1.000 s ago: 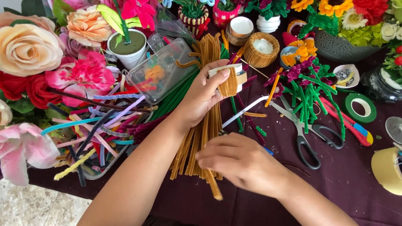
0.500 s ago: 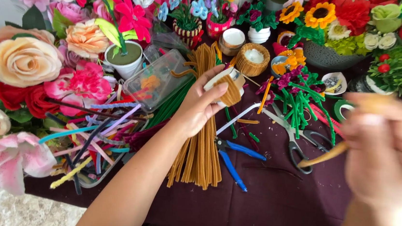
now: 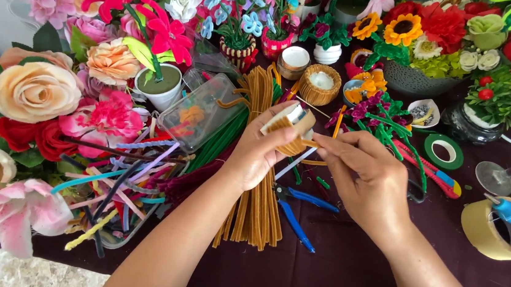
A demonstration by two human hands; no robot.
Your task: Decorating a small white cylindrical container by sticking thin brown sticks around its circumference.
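1. The dark maroon surface is packed. A bundle of tan pipe cleaners lies right under the left hand with its long axis running straight away from the person, toward the flower pots at the back.
2. Left hand is curled closed around a small roll, a white cylinder wrapped in tan pipe cleaner. It's held up off the surface and tilted, open end pointing up and to the right.
3. Right hand sits just right of the roll, thumb and forefinger pinched narrow on the loose tan pipe-cleaner end. That end pokes out sideways from the roll toward the right hand, so the two hands are nearly touching.
4. Blue-handled pliers lie on the surface just below both hands, beside the bundle. Neither hand touches them.
5. A green tape roll sits further right of the right hand, well apart.
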